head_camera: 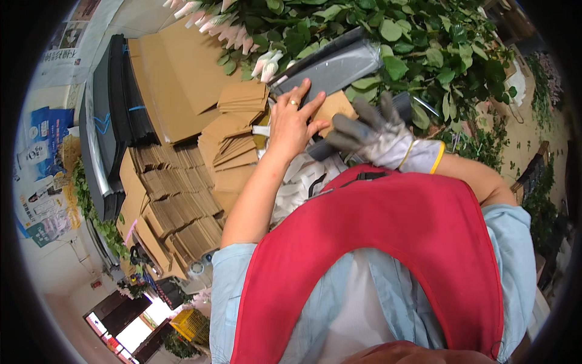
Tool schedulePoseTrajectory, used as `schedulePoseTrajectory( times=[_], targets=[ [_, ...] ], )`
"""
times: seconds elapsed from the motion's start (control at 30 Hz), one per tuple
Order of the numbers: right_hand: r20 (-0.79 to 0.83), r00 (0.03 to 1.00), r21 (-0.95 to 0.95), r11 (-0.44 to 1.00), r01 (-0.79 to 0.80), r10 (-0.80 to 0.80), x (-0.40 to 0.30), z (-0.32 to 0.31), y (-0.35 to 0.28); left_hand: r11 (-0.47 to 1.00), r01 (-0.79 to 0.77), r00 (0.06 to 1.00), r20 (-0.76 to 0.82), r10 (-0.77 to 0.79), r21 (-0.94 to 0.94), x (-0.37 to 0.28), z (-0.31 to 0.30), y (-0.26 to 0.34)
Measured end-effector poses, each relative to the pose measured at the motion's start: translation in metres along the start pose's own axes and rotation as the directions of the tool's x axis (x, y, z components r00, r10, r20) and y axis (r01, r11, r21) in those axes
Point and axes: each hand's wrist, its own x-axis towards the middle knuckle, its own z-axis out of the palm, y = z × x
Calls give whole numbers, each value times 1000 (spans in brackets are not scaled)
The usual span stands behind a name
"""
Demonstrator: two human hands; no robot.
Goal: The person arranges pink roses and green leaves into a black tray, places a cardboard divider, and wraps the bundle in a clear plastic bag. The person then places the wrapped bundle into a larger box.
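Observation:
My bare left hand (291, 120), with a ring on one finger, lies with spread fingers over a dark sheet of wrapping (329, 68) with a clear, shiny surface. Its thumb reaches onto a small piece of brown cardboard (335, 109). My right hand (375, 129) wears a grey-and-white work glove with a yellow cuff edge. The gloved fingers are at the right side of the cardboard, over a dark strip (320, 149) that runs beneath them. Whether they grip the strip is hidden. White-netted flower heads (267, 66) stick out at the wrapping's upper left end.
Leafy green stems (409, 41) cover the far side, with more netted blooms (213, 22) at their left. Small cardboard pieces (232, 141), stacked cardboard (177, 182), large cardboard sheets (182, 73) and dark sheets (107, 127) stand at left. White strips (295, 186) lie near my apron (386, 214).

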Motion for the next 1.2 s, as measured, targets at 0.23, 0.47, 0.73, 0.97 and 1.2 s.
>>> schedulePoseTrajectory(
  times=[0.23, 0.47, 0.73, 0.97, 1.2],
  targets=[
    [279, 959, 363, 919, -153, 50, 101, 3, 42, 950, 100, 926, 377, 20, -296, 21, -53, -31],
    [358, 933, 337, 928, -160, 31, 114, 33, 74, 962, 152, 967, 237, -97, -226, 28, -42, 4],
    [672, 734, 360, 910, -207, -99, 104, -26, 135, 974, 227, 972, -64, -228, -19, 26, -6, 20],
    [690, 677, -132, 964, -230, 256, 133, -94, 148, 926, 377, 904, -220, -366, 11, 10, 1, 23],
    [350, 929, 444, 895, -52, -120, 103, 57, 59, 898, 439, 876, -202, -438, -41, 18, 21, 13]
  ],
)
